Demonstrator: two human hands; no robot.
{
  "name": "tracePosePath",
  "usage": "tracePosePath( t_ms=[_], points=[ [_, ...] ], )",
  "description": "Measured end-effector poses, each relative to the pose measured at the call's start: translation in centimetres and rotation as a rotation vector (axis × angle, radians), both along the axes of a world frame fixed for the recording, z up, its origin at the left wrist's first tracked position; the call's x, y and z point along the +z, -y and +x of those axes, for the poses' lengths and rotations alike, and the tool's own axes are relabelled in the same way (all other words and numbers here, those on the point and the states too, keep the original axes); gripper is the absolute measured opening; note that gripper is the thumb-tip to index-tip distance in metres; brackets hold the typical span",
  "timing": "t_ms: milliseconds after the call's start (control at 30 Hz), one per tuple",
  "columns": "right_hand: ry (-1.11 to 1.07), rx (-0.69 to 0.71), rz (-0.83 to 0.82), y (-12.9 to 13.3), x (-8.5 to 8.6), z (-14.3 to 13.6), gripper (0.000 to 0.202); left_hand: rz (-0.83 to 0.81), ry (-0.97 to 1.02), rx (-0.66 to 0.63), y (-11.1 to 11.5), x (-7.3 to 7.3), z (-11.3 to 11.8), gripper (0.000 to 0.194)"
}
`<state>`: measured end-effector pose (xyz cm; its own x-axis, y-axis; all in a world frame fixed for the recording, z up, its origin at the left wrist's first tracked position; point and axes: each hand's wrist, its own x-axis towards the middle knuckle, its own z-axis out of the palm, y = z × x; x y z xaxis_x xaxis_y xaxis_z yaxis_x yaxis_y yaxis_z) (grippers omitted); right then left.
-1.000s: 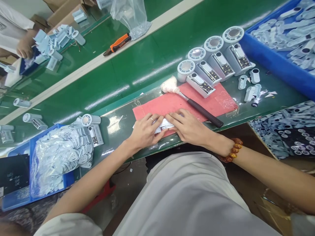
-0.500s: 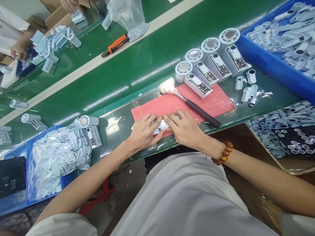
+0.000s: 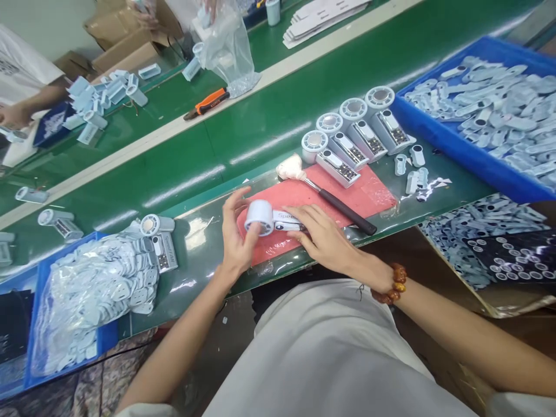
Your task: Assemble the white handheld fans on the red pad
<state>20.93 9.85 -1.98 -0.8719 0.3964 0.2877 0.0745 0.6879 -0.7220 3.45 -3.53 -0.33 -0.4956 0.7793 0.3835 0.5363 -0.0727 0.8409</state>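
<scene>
A light blue device [image 3: 260,218] with a round head and a rectangular body lies between my hands over the pink mat [image 3: 369,191]. My left hand [image 3: 238,231] is around its round head, thumb in front. The fingers of my right hand [image 3: 319,234] close on the body's far end. On the mat's far edge rests a hammer [image 3: 332,200] with a wrapped head and black handle. Beyond it stand several similar devices [image 3: 336,167] in a row, their circuit boards exposed.
Small blue caps [image 3: 412,180] lie right of the mat. A blue bin [image 3: 482,145] of parts is at the right, a bagged pile [image 3: 104,278] at the left. Pliers [image 3: 207,104] lie across the bench. A co-worker's hand [image 3: 15,116] is at the far left.
The device has come up into clear view between my hands, its round head now showing. My left hand has shifted left and opened wider around that head. The camera view has shifted slightly.
</scene>
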Motion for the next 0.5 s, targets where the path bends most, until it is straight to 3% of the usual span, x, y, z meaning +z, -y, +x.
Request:
tracePosePath(
  t_ms=[67, 200, 300, 500],
  points=[
    [-0.072, -0.103, -0.244, 1.1, 0.5, -1.0, 0.045, 0.115, 0.322, 0.02, -0.3, -0.8, 0.5, 0.067],
    [-0.119, -0.065, -0.605, 3.0, 0.5, -3.1, 0.053, 0.016, 0.708, -0.07, -0.8, -2.2, 1.9, 0.076],
    [-0.107, -0.043, -0.628, 3.7, -0.4, -3.7, 0.059, -0.012, 0.773, 0.019, -0.9, -2.4, 2.5, 0.078],
    [-0.088, -0.057, -0.619, 3.7, -1.1, -3.2, 0.06, -0.027, 0.822, 0.015, -0.5, -1.9, 2.8, 0.084]
  ],
)
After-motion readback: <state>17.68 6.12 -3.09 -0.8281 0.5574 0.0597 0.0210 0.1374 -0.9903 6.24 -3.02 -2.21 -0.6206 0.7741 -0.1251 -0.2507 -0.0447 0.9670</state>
